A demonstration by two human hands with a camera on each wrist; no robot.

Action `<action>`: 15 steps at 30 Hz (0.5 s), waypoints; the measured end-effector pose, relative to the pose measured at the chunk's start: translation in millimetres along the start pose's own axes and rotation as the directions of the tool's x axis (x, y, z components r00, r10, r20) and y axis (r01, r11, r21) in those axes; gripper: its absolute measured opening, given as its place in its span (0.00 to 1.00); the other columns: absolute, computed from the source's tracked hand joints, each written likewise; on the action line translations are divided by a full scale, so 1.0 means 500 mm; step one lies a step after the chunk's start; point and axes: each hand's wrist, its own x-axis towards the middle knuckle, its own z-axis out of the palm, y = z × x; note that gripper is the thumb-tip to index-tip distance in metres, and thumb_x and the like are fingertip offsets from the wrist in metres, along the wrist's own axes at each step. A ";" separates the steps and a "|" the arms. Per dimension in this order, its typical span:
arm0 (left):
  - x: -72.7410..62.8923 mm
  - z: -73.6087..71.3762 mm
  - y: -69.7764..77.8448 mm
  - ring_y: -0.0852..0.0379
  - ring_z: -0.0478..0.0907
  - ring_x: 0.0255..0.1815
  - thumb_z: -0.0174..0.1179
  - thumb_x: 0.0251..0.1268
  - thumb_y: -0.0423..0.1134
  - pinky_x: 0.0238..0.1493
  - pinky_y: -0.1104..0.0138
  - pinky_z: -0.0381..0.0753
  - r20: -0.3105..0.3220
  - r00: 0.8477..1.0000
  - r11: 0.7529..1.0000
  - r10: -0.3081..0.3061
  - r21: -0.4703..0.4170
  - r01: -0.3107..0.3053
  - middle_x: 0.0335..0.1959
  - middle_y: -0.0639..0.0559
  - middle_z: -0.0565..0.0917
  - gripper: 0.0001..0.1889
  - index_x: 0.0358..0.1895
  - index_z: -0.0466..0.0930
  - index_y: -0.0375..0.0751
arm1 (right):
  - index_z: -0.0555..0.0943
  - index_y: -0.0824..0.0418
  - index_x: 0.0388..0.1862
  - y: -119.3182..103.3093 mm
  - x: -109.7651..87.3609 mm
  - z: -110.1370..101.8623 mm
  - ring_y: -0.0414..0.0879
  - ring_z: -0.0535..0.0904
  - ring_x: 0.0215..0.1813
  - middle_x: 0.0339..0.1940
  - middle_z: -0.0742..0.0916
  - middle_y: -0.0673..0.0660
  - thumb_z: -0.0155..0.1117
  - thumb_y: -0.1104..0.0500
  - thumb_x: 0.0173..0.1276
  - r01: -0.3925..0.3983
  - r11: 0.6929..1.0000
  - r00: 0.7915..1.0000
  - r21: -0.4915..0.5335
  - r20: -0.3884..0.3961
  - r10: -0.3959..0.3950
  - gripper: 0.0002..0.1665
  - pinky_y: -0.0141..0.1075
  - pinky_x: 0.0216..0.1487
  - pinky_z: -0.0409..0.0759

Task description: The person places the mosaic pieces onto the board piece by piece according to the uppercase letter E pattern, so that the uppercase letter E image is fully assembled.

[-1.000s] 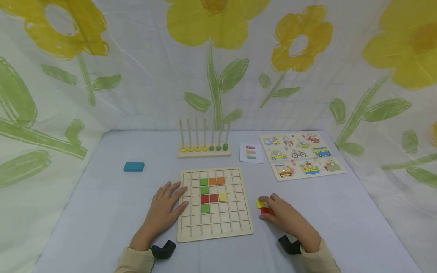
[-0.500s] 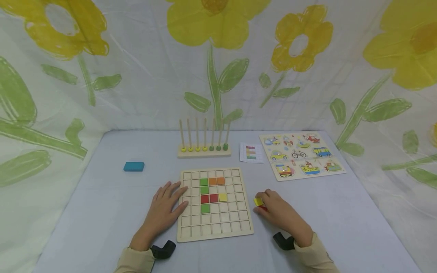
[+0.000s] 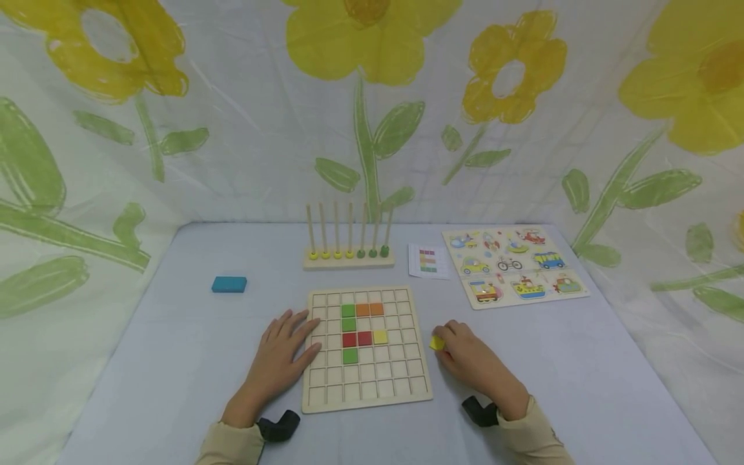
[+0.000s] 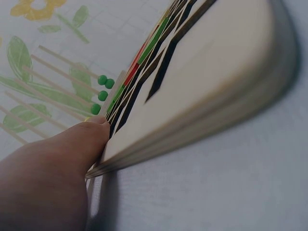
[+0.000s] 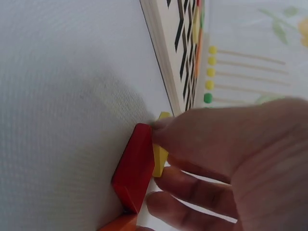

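Observation:
In the head view a wooden grid board lies before me with green tiles, orange tiles, red tiles and one yellow tile set in its squares. My left hand rests on its left edge, fingers spread; the left wrist view shows the thumb at the rim. To the right of the board, my right hand pinches another yellow tile between thumb and fingers. Against it, under the fingers, are a red tile and part of an orange tile.
Behind the board stands a wooden peg rack with yellow and green beads. A small pattern card and a vehicle picture puzzle board lie at the back right. A blue block sits at the left.
My right hand has moved left and slightly up, toward the board, with its fingers closing over the yellow tile; the red beneath it is now covered in the head view. The left hand stays put.

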 end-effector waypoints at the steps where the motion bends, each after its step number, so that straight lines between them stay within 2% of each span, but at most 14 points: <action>1: 0.000 0.000 0.000 0.42 0.50 0.76 0.54 0.67 0.56 0.73 0.45 0.46 -0.001 1.000 1.000 0.000 -0.001 0.000 0.71 0.48 0.65 0.27 0.67 0.70 0.52 | 0.78 0.61 0.50 0.000 0.001 0.000 0.39 0.68 0.38 0.39 0.78 0.50 0.67 0.60 0.63 -0.006 1.000 1.000 0.002 0.006 0.006 0.17 0.31 0.37 0.75; 10: -0.001 0.002 -0.001 0.42 0.50 0.76 0.54 0.67 0.57 0.73 0.45 0.46 0.000 1.000 1.000 -0.001 0.003 0.001 0.71 0.48 0.65 0.27 0.67 0.70 0.52 | 0.78 0.62 0.53 -0.026 0.023 -0.018 0.39 0.71 0.43 0.44 0.79 0.51 0.67 0.62 0.63 -0.036 0.998 0.998 0.049 0.061 0.033 0.19 0.34 0.45 0.79; 13: -0.001 0.001 0.000 0.42 0.50 0.76 0.53 0.68 0.56 0.74 0.45 0.46 0.001 1.000 1.000 -0.002 0.005 0.002 0.71 0.48 0.65 0.27 0.68 0.69 0.52 | 0.78 0.61 0.53 -0.045 0.040 -0.024 0.39 0.72 0.45 0.45 0.79 0.51 0.65 0.62 0.64 0.002 0.999 0.998 0.052 0.069 -0.006 0.18 0.33 0.47 0.79; 15: -0.001 0.001 0.001 0.42 0.50 0.76 0.53 0.68 0.56 0.73 0.45 0.46 -0.001 1.000 1.000 0.000 0.006 0.000 0.71 0.47 0.65 0.27 0.67 0.69 0.52 | 0.78 0.61 0.53 -0.058 0.050 -0.025 0.39 0.72 0.44 0.44 0.79 0.50 0.65 0.61 0.65 0.056 0.997 0.996 0.047 0.065 -0.059 0.17 0.32 0.45 0.79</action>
